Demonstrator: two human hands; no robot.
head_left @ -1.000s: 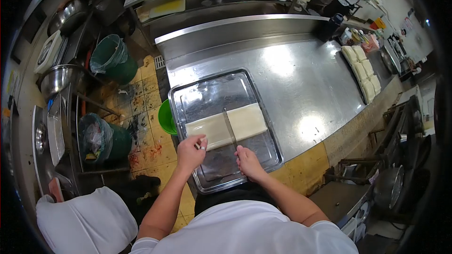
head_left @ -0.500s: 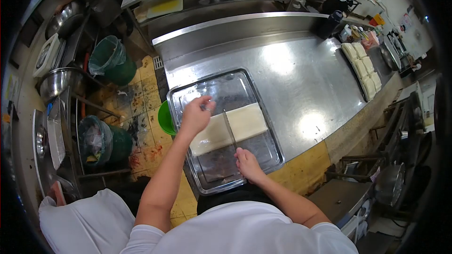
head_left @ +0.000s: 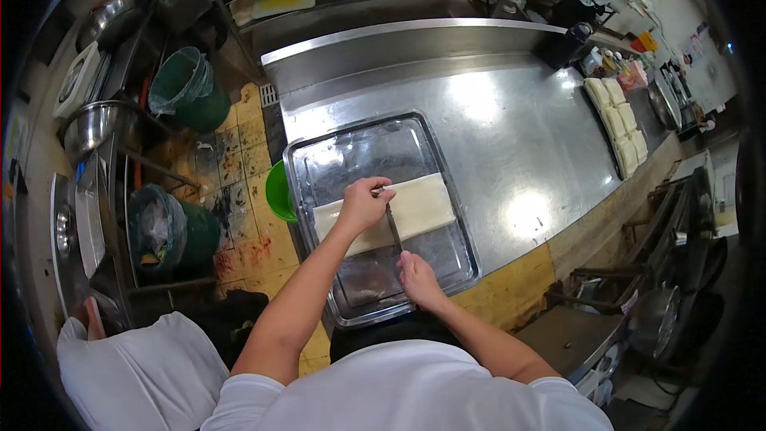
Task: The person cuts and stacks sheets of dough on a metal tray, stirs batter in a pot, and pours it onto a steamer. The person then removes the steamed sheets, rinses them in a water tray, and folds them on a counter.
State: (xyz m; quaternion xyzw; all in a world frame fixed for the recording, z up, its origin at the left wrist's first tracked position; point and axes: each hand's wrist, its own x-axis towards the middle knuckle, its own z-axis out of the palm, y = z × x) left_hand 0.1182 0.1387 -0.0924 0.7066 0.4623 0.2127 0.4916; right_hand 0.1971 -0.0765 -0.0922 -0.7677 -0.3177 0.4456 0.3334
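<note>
Steel covers the wide desk (head_left: 511, 136), with a raised ledge along its far side and bright glare spots on its top. A co-worker (head_left: 148, 375) in a white top is at the lower left, apart from the tray. At the desk's near left part sits the tray (head_left: 363, 148), a shallow metal rectangle with rounded corners. Across its middle lies the slab (head_left: 423, 203), pale, smooth and oblong, its ends near the left and right rims. Well apart, on the right part of the desk, a dark pan (head_left: 604, 136) carries pale blocks (head_left: 618, 128) in two rows. A green bowl (head_left: 278, 191) shows just beyond the tray's left rim, partly hidden by it. The left hand (head_left: 367, 203) is over the slab's left half, thumb and fingers close together at the blade's far end; whether they grip it, I cannot tell. The right hand (head_left: 420, 281), over the tray's near part, is closed around the handle of the knife (head_left: 394, 227). Its narrow blade runs crosswise over the slab near the middle; how deep it sits is unclear.
</note>
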